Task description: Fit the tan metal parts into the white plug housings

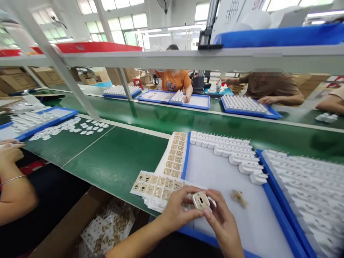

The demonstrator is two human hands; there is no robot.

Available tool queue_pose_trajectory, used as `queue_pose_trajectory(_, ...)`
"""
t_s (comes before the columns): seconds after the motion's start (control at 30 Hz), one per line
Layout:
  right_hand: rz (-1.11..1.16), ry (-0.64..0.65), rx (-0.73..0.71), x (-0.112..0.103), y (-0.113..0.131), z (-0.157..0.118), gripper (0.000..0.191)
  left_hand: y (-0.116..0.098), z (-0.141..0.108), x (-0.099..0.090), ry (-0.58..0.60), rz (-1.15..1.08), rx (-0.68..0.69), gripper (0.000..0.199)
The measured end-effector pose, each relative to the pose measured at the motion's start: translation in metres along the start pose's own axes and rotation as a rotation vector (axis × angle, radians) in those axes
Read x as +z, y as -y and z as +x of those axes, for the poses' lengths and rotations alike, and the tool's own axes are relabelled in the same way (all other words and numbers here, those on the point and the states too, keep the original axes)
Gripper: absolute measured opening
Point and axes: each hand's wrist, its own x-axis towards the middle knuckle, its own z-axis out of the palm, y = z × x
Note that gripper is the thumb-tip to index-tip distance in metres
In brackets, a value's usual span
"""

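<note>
A small white plastic housing (201,200) with a tan adhesive sticker on its upturned face sits between my two hands. My left hand (178,208) grips its left side, fingers curled behind and thumb at the lower edge. On the other side my right hand (223,218) holds it, thumb against the near right corner. Below them lies a blue-rimmed tray (209,172) with a white bottom, where rows of white housings (223,143) line the far and right sides. Sheets of tan stickers (157,184) are stacked left of my hands, partly hidden by the left one.
A crumpled tan scrap (239,198) lies in the tray. A second tray full of white parts (311,190) stands at right. Beneath the green table (115,165) is a box of used sheets (107,225). A co-worker's arm (16,186) is at left; others sit across the belt.
</note>
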Motion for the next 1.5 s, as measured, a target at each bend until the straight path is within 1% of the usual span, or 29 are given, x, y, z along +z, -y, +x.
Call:
queue_pose_trajectory(0.03,0.014,-0.005,0.004,0.002,0.003,0.001,0.028,-0.001,0.0,-0.001,-0.005,-0.004,-0.006,0.051)
queue_pose_trajectory(0.17,0.019,0.045,0.037,0.008,0.008,0.002,0.033,-0.003,-0.002,-0.005,-0.02,-0.029,-0.021,0.052)
queue_pose_trajectory(0.3,0.021,0.035,0.046,0.011,0.009,0.002,0.033,-0.003,-0.004,-0.007,-0.015,0.017,0.015,0.049)
queue_pose_trajectory(0.4,0.031,0.015,0.047,0.011,0.011,0.003,0.027,-0.002,-0.006,-0.007,-0.012,0.069,0.102,0.045)
queue_pose_trajectory(0.47,0.05,-0.021,0.044,0.01,0.011,0.004,0.018,-0.001,-0.007,-0.007,0.008,0.106,0.192,0.043)
queue_pose_trajectory(0.5,0.058,-0.041,0.042,0.009,0.011,0.005,0.016,-0.001,-0.007,-0.006,0.018,0.13,0.243,0.044)
queue_pose_trajectory(0.57,0.071,-0.063,0.044,0.007,0.011,0.006,0.018,-0.002,-0.006,-0.006,0.028,0.189,0.348,0.045)
queue_pose_trajectory(0.67,0.108,-0.047,0.052,0.007,0.013,0.006,0.017,-0.005,-0.004,-0.004,0.017,0.29,0.462,0.045)
queue_pose_trajectory(0.87,0.153,-0.088,0.079,0.015,0.02,0.007,0.004,-0.005,0.001,-0.003,0.005,0.455,0.609,0.046)
queue_pose_trajectory(1.07,0.258,-0.128,0.119,0.021,0.009,0.007,0.008,-0.004,0.0,-0.005,-0.001,0.521,0.703,0.047)
queue_pose_trajectory(1.13,0.275,-0.133,0.127,0.021,0.006,0.005,0.009,-0.005,0.0,-0.006,-0.006,0.516,0.697,0.046)
queue_pose_trajectory(1.2,0.24,-0.148,0.073,0.02,0.006,0.003,0.015,-0.006,0.0,-0.007,-0.01,0.504,0.663,0.045)
queue_pose_trajectory(1.27,0.121,-0.147,-0.041,0.018,0.008,0.001,0.023,-0.007,0.0,-0.008,-0.015,0.499,0.637,0.044)
queue_pose_trajectory(1.33,-0.03,-0.121,-0.151,0.015,0.011,0.0,0.025,-0.008,0.001,-0.008,-0.019,0.504,0.645,0.043)
queue_pose_trajectory(1.4,-0.152,-0.105,-0.228,0.014,0.013,0.001,0.028,-0.008,0.001,-0.007,-0.016,0.504,0.66,0.043)
queue_pose_trajectory(1.5,-0.273,-0.135,-0.338,0.014,0.012,0.002,0.035,-0.008,0.003,-0.006,-0.022,0.524,0.678,0.043)
